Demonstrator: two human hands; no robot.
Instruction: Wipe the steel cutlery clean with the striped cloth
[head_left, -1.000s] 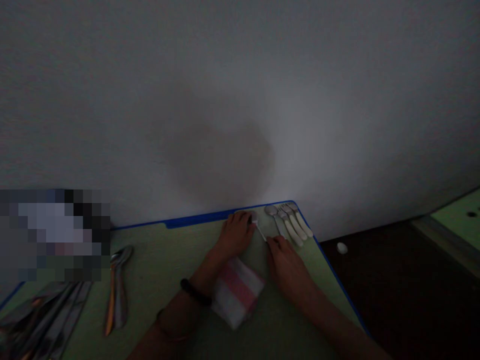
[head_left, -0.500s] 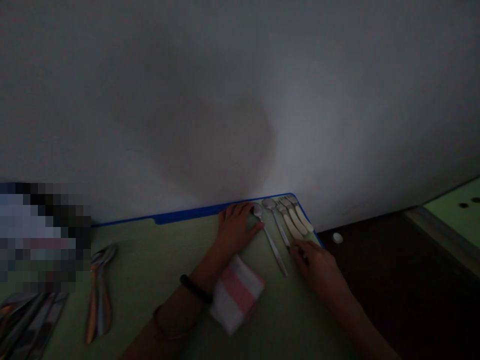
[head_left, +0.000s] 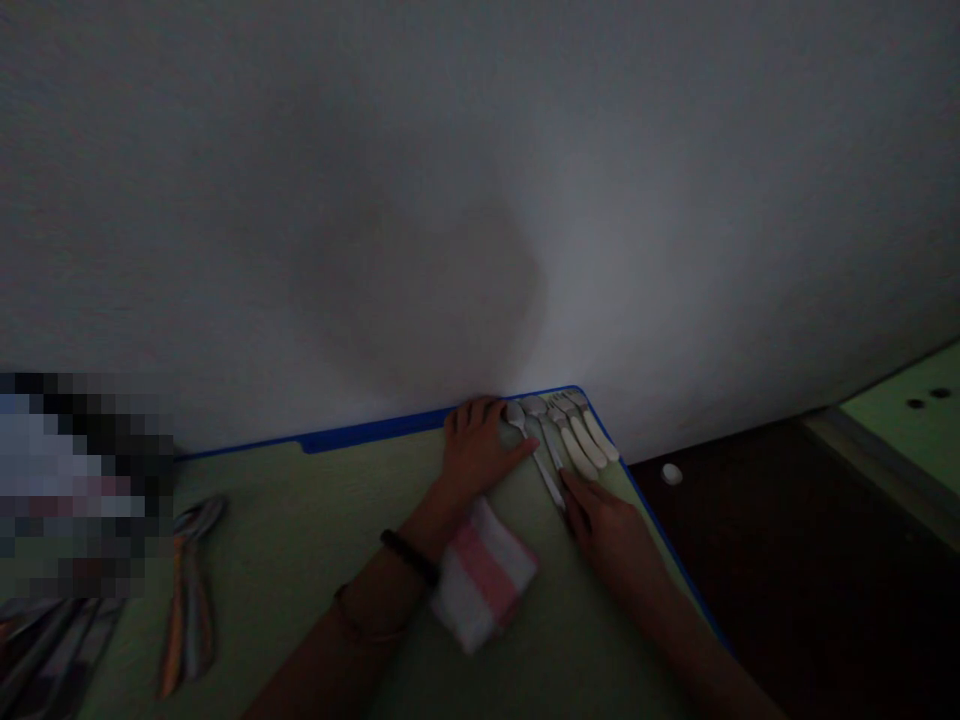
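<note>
My left hand lies flat and open on the green table by its far blue edge, thumb touching the bowl end of a steel spoon. My right hand rests at the spoon's handle end, fingertips on it and fingers curled. To the right of that spoon lies a row of cutlery, another spoon and forks with white handles, side by side at the table's far right corner. A white cloth with a pink stripe sits under my left wrist.
More spoons lie at the left and a pile of cutlery at the bottom left corner. A grey wall stands behind the table. Dark floor with a small white object lies to the right, and another green surface beyond it.
The steel spoon has been pushed right, up against the row of cutlery. My right hand moved left and nearer to its handle end; my left hand stayed flat.
</note>
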